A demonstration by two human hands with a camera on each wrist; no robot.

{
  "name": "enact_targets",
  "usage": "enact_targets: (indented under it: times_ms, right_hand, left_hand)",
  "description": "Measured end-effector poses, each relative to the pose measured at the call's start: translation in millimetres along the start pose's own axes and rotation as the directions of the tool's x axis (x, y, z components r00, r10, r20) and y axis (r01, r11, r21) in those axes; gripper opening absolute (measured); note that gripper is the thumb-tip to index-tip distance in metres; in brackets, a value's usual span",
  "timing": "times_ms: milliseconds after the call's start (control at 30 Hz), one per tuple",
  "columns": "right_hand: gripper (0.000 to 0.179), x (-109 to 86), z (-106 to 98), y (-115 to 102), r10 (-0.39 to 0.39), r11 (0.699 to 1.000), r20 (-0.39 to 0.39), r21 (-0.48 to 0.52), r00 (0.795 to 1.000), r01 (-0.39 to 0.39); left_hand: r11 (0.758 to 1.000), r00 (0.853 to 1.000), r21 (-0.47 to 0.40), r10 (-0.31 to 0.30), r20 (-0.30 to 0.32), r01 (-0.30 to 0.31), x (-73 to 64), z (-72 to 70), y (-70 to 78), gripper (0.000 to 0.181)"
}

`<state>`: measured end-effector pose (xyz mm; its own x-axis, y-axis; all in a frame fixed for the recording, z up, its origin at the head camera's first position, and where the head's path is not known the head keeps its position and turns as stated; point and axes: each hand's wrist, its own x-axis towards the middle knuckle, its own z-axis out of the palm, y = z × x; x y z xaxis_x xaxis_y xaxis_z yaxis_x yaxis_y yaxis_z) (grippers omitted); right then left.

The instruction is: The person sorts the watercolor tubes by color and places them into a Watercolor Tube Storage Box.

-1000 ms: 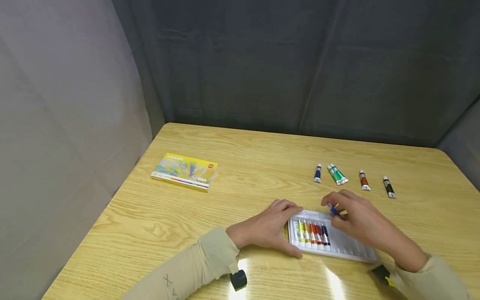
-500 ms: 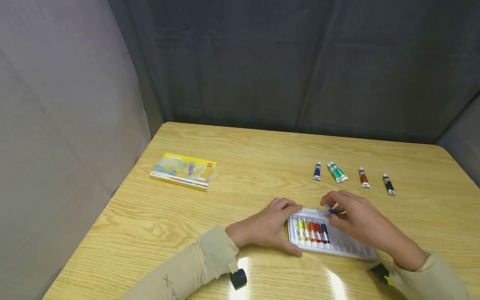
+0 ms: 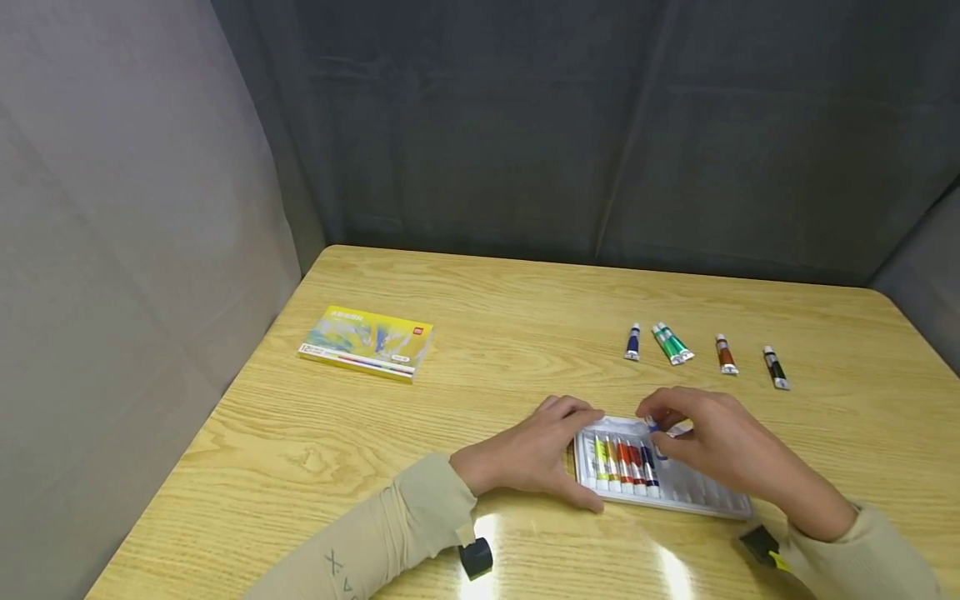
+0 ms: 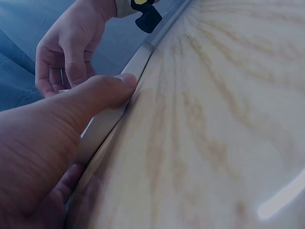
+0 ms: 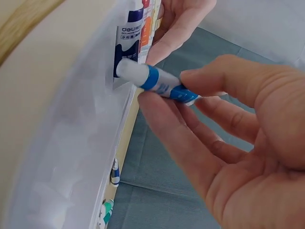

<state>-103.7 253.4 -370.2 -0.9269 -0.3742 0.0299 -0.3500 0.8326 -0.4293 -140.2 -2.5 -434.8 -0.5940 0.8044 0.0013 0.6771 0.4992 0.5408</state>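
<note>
My right hand (image 3: 712, 437) pinches a small blue paint tube (image 5: 164, 85) with a white cap between thumb and fingers, tilted over the plastic tray (image 3: 701, 496). My left hand (image 3: 543, 458) spans the tray's left end and grips it, index finger at the far corner and thumb at the near edge. In the tray's left half lie several paint tubes side by side: yellow (image 3: 602, 462), ochre, orange-red, dark red and a dark navy one (image 3: 649, 468). The right wrist view shows the navy tube (image 5: 128, 40) close beyond the held tube's cap. Grooves to the right hold no tubes.
Beyond the tray lie a dark blue tube (image 3: 633, 342), two green tubes (image 3: 672, 343), a brown tube (image 3: 726, 355) and a black tube (image 3: 776, 368). A flat yellow paint box (image 3: 367, 342) sits at the left of the wooden table (image 3: 262, 467).
My right hand has tipped the blue paint tube and brought it down closer to the tray beside the navy tube. My left hand keeps its grip on the tray.
</note>
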Motion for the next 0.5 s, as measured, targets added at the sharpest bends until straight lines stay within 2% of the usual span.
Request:
enact_targets:
  times_ms: [267,500]
  right_hand:
    - [0.029,-1.0,1.3,0.6,0.032,0.999,0.012,0.033,0.999,-0.032]
    - [0.023,-3.3,2.5,4.7,0.049,0.997,0.011,0.059,0.999,-0.049]
  left_hand:
    - [1.0,1.0,-0.002,-0.003,0.005,0.003,0.1,0.1,0.6,0.107]
    - [1.0,1.0,-0.015,-0.002,-0.004,0.002,-0.6,-0.6,1.3,0.108]
